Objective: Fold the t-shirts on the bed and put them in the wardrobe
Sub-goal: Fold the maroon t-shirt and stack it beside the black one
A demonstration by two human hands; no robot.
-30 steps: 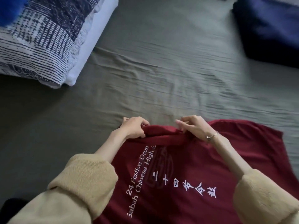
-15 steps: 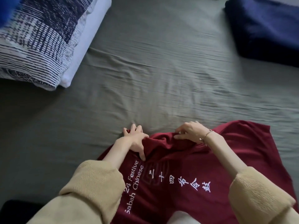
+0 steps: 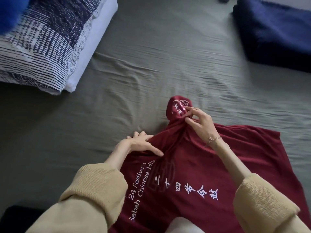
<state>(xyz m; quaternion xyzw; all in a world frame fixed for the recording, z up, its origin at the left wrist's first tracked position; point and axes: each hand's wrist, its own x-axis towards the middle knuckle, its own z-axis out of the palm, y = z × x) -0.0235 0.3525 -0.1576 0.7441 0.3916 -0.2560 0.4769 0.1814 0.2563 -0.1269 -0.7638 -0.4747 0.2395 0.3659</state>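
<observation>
Folding has barely begun: the red t-shirt lies print-up on the bed, the left hand pressing it flat-fingered while the right hand pinches a bunched sleeve-like lump that needs spreading flat next.

Dark red t-shirt with white lettering, olive-green bedsheet, navy-and-white striped pillow, navy blue blanket, tan sleeves

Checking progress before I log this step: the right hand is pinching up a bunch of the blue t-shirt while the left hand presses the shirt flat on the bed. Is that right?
Not quite: the t-shirt is dark red with white lettering, not blue. The head view shows the right hand pinching up a bunch of it while the left hand presses it on the bed. The blue fabric lies apart at the far right.
</observation>
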